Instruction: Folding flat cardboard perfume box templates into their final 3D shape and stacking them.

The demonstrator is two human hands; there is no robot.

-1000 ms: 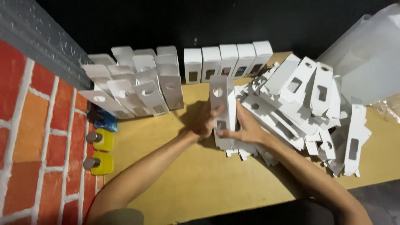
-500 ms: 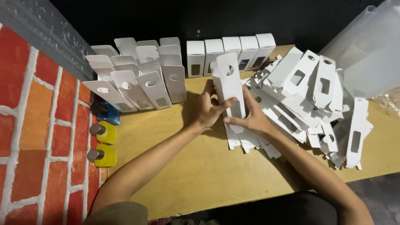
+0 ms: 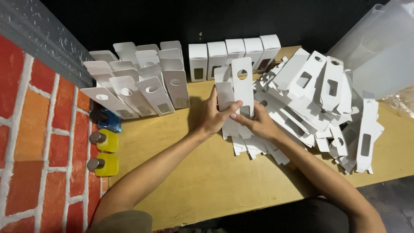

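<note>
White card is standing upright between both hands: the carton blank (image 3: 236,92) is being gripped low down by the left hand (image 3: 212,116) and the right hand (image 3: 257,124), above the wooden table (image 3: 207,181), beside the heap of flat blanks (image 3: 321,108).

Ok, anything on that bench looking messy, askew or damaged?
The flat white box blanks at right lie in a loose, crisscrossed heap. Three small bottles lie wedged between the table edge and the brick wall. No visible damage.
</note>
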